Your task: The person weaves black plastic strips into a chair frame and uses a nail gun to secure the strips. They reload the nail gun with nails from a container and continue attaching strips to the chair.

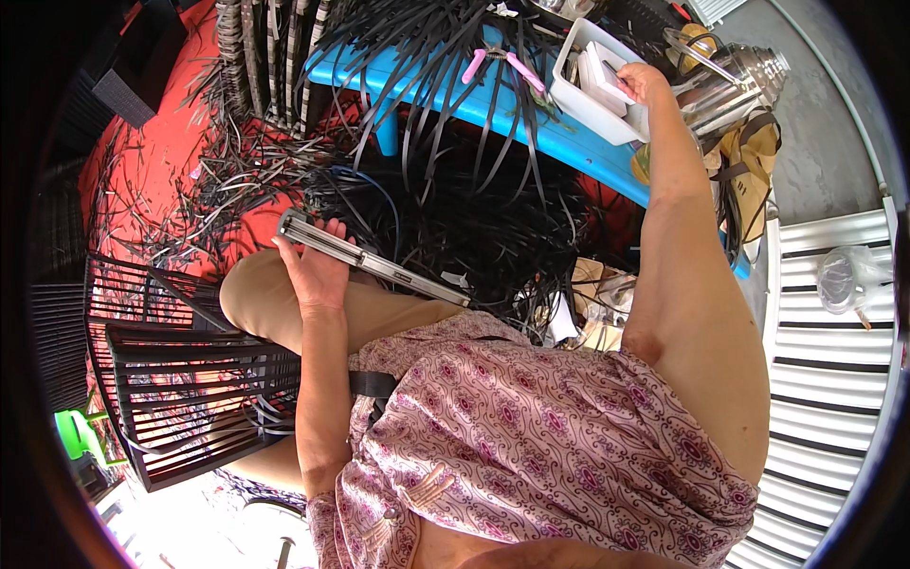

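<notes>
Head view, looking down: left hand (318,270) curled around the near end of a long flat grey metal tool (370,259), thumb over the top, fingers closed underneath, holding it slanted across the knee of tan trousers (261,303). Right hand (643,83) stretched far out to the upper right, fingers bent down into a white rectangular plastic tub (592,100), touching a small white box (599,76) inside; whether gripping it or only resting on it, cannot tell. Hands well apart, a full arm's reach between them. Tub sitting on a bright blue plastic table (531,123), just beside pink-handled pliers (502,62) lying among loose black plastic strips (427,66). More black strips heaped below the table, spilling over a red floor mat (142,161). Behind the tub, a shiny steel flask (735,81). At lower left, a half-woven black slatted frame (180,389) leaning beside the leg. On the right, a white slatted bench (834,360) carrying a clear crumpled plastic bag (844,277). Grey concrete floor (825,142) at top right. Pink patterned shirt (531,436) filling the lower middle.
</notes>
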`<state>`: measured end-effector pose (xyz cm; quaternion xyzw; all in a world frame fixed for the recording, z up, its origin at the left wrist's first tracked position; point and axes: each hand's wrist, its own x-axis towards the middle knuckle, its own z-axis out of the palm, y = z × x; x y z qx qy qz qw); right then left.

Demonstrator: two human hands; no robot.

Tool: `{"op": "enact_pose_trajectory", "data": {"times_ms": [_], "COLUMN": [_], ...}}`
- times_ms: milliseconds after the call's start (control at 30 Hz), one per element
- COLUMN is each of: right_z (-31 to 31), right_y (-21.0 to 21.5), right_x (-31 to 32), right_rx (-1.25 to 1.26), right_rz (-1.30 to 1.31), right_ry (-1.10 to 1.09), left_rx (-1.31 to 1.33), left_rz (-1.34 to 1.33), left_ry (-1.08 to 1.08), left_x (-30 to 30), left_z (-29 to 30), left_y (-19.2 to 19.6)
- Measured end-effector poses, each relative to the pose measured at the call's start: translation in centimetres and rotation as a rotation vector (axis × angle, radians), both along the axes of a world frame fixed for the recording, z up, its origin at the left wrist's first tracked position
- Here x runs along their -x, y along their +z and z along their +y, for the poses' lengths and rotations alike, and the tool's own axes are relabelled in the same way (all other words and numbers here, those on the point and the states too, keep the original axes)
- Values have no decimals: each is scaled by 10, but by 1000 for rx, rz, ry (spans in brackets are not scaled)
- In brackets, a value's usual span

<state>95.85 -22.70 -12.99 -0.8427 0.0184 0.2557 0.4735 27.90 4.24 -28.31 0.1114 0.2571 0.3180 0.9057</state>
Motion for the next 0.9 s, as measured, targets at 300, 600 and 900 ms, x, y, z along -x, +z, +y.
{"op": "enact_pose_trajectory", "data": {"times_ms": [300,600,900], "right_z": [1,7,32], "right_y": [3,2,10], "right_x": [4,-1,-6], "right_rx": [8,96,527], "right_rz": [-7,-26,-233], "right_ry": [-2,-27,21], "left_rx": [10,-14,-14], "left_rz": [-3,-2,39], "left_ry": [7,-4,4], "left_x": [1,0,-2], "left_z": [0,0,-1], "left_y": [-2,-1,2]}}
